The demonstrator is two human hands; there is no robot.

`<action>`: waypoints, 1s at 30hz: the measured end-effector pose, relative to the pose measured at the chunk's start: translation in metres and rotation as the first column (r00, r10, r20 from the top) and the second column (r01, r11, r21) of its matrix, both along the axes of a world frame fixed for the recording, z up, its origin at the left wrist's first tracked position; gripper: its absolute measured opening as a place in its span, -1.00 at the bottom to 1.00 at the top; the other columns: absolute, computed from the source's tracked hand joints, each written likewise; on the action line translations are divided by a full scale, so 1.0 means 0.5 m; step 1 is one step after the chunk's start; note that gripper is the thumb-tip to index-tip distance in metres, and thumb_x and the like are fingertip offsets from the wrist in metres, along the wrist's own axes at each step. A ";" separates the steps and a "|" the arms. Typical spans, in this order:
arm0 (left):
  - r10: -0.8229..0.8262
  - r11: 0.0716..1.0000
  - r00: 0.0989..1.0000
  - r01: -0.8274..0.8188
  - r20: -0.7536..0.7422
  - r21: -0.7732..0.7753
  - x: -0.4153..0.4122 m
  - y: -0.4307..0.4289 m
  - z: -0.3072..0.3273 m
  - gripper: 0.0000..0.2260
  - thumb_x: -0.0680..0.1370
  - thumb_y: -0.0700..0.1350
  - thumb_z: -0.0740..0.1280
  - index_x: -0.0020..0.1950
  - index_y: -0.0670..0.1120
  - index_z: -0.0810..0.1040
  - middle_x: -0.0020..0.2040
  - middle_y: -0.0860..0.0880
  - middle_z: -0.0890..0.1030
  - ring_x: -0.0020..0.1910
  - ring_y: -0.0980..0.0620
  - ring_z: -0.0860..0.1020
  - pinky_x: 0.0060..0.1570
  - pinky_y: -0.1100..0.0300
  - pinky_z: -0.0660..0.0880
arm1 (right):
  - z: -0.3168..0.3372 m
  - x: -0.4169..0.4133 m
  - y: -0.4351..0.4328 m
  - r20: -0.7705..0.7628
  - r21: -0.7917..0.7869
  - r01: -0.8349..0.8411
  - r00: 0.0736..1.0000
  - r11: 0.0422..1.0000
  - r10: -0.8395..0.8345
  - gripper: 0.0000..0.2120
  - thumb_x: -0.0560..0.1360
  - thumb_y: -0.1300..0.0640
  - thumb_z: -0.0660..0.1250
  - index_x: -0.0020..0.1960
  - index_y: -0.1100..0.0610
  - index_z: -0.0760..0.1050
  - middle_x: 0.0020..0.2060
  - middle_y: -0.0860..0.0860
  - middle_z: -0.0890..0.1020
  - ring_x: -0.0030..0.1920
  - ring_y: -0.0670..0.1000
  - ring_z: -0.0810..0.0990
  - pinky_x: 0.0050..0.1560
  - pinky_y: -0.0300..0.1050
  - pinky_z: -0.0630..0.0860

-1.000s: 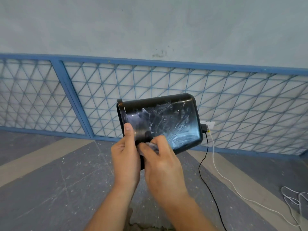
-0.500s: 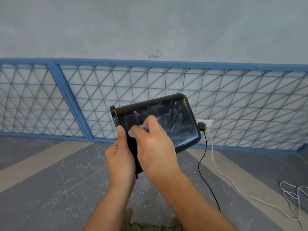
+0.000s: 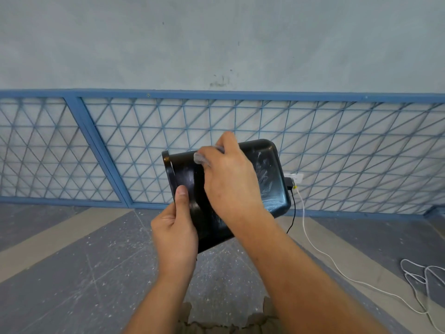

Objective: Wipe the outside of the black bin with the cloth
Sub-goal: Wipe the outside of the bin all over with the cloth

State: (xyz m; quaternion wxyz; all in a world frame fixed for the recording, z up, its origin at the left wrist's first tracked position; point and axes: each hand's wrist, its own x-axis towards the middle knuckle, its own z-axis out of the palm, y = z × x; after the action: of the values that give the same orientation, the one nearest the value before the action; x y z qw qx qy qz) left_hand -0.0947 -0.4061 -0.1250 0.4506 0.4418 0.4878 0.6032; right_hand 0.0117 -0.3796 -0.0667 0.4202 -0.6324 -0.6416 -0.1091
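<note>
The black bin [image 3: 269, 179] is held up in the air on its side, its rim to the left and its rounded bottom to the right. My left hand [image 3: 175, 227] grips the rim end, thumb lying on the outer wall. My right hand [image 3: 228, 179] holds a small grey cloth [image 3: 201, 159] against the upper part of the bin's outer wall. Most of the cloth is hidden under my fingers. White smears show on the wall near the bin's bottom end.
A blue metal grille [image 3: 120, 145] runs along the wall behind the bin. A socket [image 3: 295, 178] with a black plug sits right of the bin; a black cable [image 3: 292, 218] and a white cable [image 3: 337, 263] trail over the grey floor to the right.
My right hand has slid the cloth from the lower edge of the bin's wall up to its top edge. The smeared patch has shrunk. The bin has tilted slightly.
</note>
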 end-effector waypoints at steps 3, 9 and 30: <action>-0.003 1.000 1.000 0.003 -0.016 0.010 -0.003 0.009 0.004 -0.37 0.57 0.32 0.30 -0.40 -0.16 0.24 -0.47 -0.09 0.24 -0.50 -0.04 0.23 -0.46 0.12 0.17 | -0.024 0.010 -0.024 0.023 0.017 -0.014 1.000 1.000 0.014 -0.89 0.55 0.24 0.32 0.03 0.12 0.60 0.02 0.04 0.39 -0.12 0.09 0.53 -0.27 0.11 0.57; 0.001 1.000 1.000 -0.001 0.014 -0.013 -0.013 0.023 -0.002 -0.24 0.56 0.40 0.32 -0.24 -0.34 0.33 -0.33 -0.15 0.39 -0.35 -0.15 0.32 -0.31 -0.09 0.32 | -0.116 -0.034 -0.125 -0.027 -0.030 -0.115 0.993 0.993 0.115 -0.88 0.58 0.17 0.35 0.10 0.07 0.60 -0.02 -0.03 0.36 -0.15 0.04 0.50 -0.34 0.08 0.56; 0.037 0.995 0.996 -0.030 -0.078 0.097 -0.033 0.038 0.011 -0.47 0.67 0.17 0.34 -0.17 -0.30 0.52 -0.32 -0.19 0.54 -0.31 -0.07 0.50 -0.26 0.00 0.44 | -0.151 -0.001 -0.177 -0.237 -0.036 -0.083 0.969 0.996 0.073 -0.79 0.53 0.14 0.45 0.17 0.00 0.65 -0.02 -0.12 0.47 -0.14 -0.08 0.57 -0.17 -0.09 0.61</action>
State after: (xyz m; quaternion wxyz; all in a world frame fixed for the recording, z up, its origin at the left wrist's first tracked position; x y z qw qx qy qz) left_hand -0.1111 -0.3872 -0.1196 0.3989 0.4783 0.4834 0.6152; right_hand 0.0114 -0.4680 -0.1420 0.4826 -0.6247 -0.6139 -0.0019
